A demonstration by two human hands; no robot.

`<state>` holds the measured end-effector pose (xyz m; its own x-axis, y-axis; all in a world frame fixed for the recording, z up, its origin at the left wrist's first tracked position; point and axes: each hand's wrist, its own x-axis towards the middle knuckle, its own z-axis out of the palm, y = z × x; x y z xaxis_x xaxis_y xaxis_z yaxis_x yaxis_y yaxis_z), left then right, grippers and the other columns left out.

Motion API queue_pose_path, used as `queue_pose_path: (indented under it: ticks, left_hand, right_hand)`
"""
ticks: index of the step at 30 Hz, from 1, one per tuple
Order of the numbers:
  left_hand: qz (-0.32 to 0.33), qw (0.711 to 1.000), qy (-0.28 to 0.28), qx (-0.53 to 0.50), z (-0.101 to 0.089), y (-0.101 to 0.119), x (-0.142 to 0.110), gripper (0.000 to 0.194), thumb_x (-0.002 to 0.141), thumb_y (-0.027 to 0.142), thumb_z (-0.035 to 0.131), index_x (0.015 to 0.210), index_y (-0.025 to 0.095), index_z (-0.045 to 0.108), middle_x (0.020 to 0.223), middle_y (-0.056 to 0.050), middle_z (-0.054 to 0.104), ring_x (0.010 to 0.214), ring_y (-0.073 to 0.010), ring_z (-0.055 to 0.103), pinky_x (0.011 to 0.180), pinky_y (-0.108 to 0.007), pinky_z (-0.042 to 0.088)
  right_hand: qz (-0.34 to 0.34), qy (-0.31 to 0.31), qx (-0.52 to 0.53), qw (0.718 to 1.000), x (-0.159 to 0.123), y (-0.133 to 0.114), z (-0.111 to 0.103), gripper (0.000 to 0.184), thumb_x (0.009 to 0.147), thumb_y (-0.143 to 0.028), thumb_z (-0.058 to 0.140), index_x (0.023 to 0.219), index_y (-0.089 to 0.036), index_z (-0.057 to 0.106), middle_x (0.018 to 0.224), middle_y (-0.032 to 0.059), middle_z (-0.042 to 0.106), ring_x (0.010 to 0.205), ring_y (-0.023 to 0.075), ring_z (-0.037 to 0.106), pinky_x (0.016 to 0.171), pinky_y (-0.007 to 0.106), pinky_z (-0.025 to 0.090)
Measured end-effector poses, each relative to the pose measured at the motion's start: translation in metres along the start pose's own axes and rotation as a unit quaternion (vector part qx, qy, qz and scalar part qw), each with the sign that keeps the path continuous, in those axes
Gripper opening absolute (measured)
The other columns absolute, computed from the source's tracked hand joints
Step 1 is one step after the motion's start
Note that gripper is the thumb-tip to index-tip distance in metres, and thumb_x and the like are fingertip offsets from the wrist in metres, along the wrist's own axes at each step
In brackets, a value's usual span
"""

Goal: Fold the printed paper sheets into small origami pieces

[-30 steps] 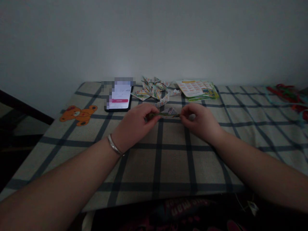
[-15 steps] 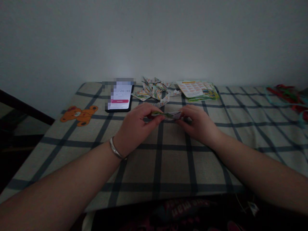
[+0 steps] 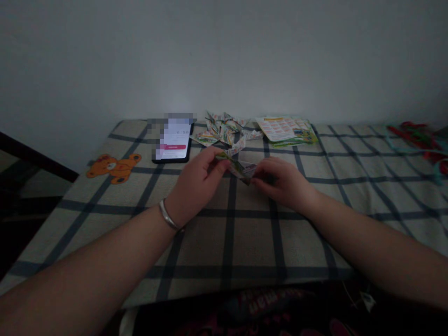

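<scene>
A folded piece of printed paper [image 3: 241, 170], green and white, is held between my two hands above the table. My left hand [image 3: 201, 179], with a silver bangle at its wrist, pinches the paper's left end between thumb and fingers. On the other side, my right hand [image 3: 282, 179] has its fingertips closed on the right end, where a corner points down. Just beyond my hands lies a pile of folded paper pieces [image 3: 224, 130] in similar print. To the right of that pile rests a stack of flat printed sheets [image 3: 283, 130].
A phone [image 3: 175, 140] with a lit screen lies at the back left. Near the left edge is an orange bear cutout [image 3: 114, 167]. Red and light blue strips [image 3: 416, 140] lie far right. A checked cloth [image 3: 206, 247] covers the table, which meets a wall behind.
The paper has tilted, its right end now lower and more of its face showing. My right fingers have shifted slightly left and down along it; my left hand has moved slightly left.
</scene>
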<state>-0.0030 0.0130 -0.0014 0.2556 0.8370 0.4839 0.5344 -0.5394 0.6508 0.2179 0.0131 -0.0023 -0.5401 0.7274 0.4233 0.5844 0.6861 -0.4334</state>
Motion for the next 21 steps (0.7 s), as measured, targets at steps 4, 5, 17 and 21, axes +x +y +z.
queue_pose_path:
  ticks: [4,5,17,21]
  left_hand:
    - [-0.005,0.998,0.03,-0.054,0.004,-0.008,0.001,0.013,0.094,0.024,0.046,0.099,0.018,0.056,0.088,-0.001,0.063,0.082,-0.0154,0.061,0.076,-0.028,0.049]
    - [-0.004,0.997,0.032,-0.072,0.004,-0.009,0.001,0.011,0.093,0.023,0.047,0.099,0.019,0.056,0.089,-0.001,0.063,0.082,-0.0148,0.062,0.076,-0.028,0.05]
    - [-0.008,0.986,0.059,-0.153,0.002,-0.001,0.0,0.032,0.09,0.019,0.053,0.122,0.021,0.055,0.076,0.003,0.059,0.067,-0.0106,0.056,0.064,-0.023,0.048]
    - [-0.042,0.965,0.047,-0.255,0.006,0.001,0.0,0.023,0.085,0.016,0.057,0.105,0.022,0.048,0.071,0.005,0.057,0.061,-0.009,0.056,0.055,-0.019,0.045]
  right_hand:
    - [-0.005,-0.006,0.019,1.0,-0.001,0.0,0.001,0.01,0.084,-0.019,0.059,0.091,-0.017,0.066,0.08,0.0026,0.064,0.075,0.0142,0.057,0.068,0.027,0.043]
    - [0.0,-0.003,0.021,1.0,-0.001,0.001,0.001,0.011,0.084,-0.019,0.059,0.092,-0.018,0.067,0.08,0.0024,0.064,0.075,0.014,0.057,0.067,0.027,0.043]
    - [0.016,0.056,0.034,0.998,-0.003,0.005,0.004,0.014,0.085,-0.018,0.059,0.096,-0.018,0.067,0.085,0.0036,0.068,0.074,0.0138,0.061,0.064,0.027,0.05]
    - [0.01,0.083,0.039,0.996,-0.003,0.003,0.005,0.015,0.085,-0.017,0.059,0.097,-0.019,0.066,0.084,0.0027,0.068,0.072,0.0131,0.061,0.063,0.027,0.051]
